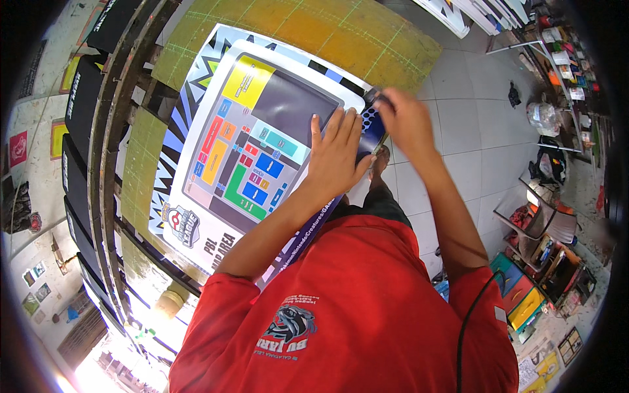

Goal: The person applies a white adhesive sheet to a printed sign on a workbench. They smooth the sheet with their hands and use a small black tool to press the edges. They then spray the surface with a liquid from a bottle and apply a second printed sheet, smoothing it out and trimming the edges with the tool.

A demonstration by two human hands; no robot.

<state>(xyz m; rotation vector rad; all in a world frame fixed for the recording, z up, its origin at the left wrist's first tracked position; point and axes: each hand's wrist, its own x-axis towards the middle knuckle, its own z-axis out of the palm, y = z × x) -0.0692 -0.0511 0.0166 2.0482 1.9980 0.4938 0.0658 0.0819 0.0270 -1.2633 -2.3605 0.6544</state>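
Observation:
A white-bordered printed board (288, 98) with a coloured floor map lies on a larger sheet with a zigzag pattern (209, 46). My left hand (337, 147) rests flat on the board's right side, fingers stretched out and pressing on it. Just beyond it, at the board's upper right corner, my right hand (407, 124) is closed around a small dark object (373, 97), mostly hidden by the fingers; its kind is unclear. A dark blue strip with a hexagon pattern (372, 128) shows between my two hands.
Beneath the sheets is a worn yellow cutting mat (393, 49) with green grid lines. Dark rails (101, 131) and black panels (75, 164) stand at the left. A chair (537, 216), coloured bins (524, 304) and loaded shelves (563, 59) line the right, across the tiled floor (458, 124).

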